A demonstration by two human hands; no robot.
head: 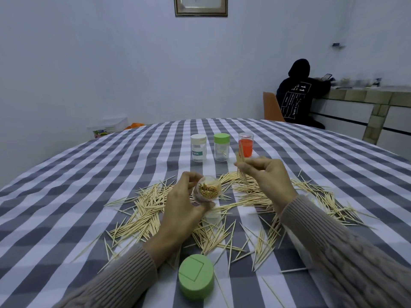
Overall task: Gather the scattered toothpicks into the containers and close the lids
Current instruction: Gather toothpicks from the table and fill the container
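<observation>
My left hand [181,205] grips a clear round container [208,189] tilted toward me, its open mouth packed with toothpicks. To its right, my right hand [266,176] pinches a small bundle of toothpicks [241,157] held upright above the table. Scattered toothpicks [142,210] cover the checked tablecloth around and under both hands. A green lid [196,276] lies loose near the front edge. Three containers stand behind: one with a white lid [198,147], one with a green lid [221,146], and one with a red lid [246,145] seated upside down in its mouth.
The table [89,174] has a grey and white checked cloth. A person in a dark hooded top [299,94] sits at the far right by a tiled counter [367,103]. A plastic box [109,127] stands beyond the table's left edge.
</observation>
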